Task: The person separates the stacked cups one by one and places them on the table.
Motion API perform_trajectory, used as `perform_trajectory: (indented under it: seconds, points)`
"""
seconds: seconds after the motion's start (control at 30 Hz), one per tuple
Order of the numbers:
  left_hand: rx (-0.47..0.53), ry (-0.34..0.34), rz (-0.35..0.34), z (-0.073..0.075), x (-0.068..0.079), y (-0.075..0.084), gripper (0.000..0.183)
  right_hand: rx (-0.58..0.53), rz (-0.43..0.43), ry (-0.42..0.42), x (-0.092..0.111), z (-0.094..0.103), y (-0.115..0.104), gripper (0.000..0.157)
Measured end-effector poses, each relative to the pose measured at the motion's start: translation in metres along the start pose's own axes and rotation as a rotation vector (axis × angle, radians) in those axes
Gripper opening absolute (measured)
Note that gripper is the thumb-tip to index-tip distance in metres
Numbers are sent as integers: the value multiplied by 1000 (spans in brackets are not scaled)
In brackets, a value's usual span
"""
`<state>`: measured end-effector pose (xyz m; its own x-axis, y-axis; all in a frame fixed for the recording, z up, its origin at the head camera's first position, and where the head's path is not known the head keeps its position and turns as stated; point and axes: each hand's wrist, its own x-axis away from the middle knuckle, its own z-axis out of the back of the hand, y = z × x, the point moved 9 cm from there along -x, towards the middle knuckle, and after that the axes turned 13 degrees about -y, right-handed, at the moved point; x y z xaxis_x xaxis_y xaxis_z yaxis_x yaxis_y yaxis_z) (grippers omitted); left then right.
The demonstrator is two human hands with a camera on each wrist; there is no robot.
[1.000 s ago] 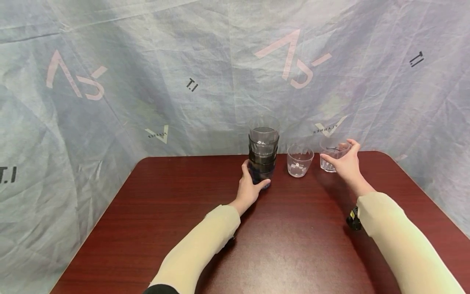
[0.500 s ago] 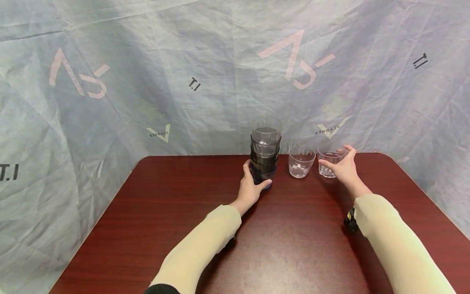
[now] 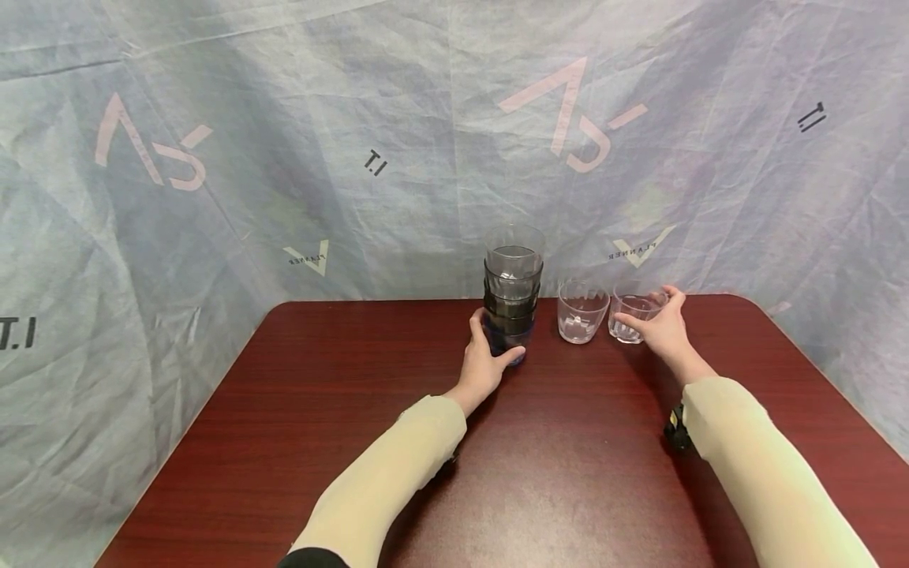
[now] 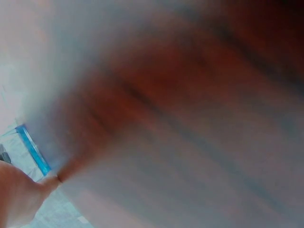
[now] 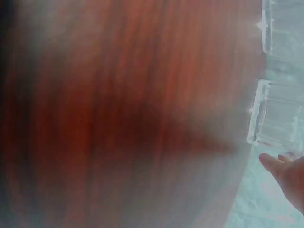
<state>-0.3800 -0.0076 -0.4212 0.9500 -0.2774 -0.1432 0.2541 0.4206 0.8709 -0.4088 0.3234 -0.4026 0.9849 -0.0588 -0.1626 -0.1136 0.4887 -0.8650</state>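
Dark-bodied, the upright stack (image 3: 510,296) is gripped, we see, by the left hand (image 3: 481,368); the right hand (image 3: 663,330) grips the far-right glass (image 3: 626,330).

Backdrop cloth (image 3: 440,79): mirrored "PLANNER" (image 3: 632,252) across pale V (image 3: 645,255); black "T.I" (image 3: 17,333) repeated.

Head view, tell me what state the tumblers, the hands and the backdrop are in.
Stack of nested tumblers: upright, clear one on top, dark ones below.
Left hand: grips the stack's lower part.
Freestanding clear tumbler: upright, mouth up, not held.
Right-hand clear tumbler: upright, mouth up; can't tell whether it touches its neighbor.
Right hand: holds that tumbler between thumb and fingers.
Fabric backdrop: hanging, wrinkled.
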Motion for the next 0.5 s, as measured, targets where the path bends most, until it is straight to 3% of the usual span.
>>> perform_trajectory:
  seconds: [0.27, 0.5]
  points:
    - [1, 1, -4, 0, 0, 1, 91, -12, 2, -13, 2, 4, -4, 105]
    - [-2, 0, 7, 0, 0, 0, 91, -127, 101, 119, 5, 25, -34, 98]
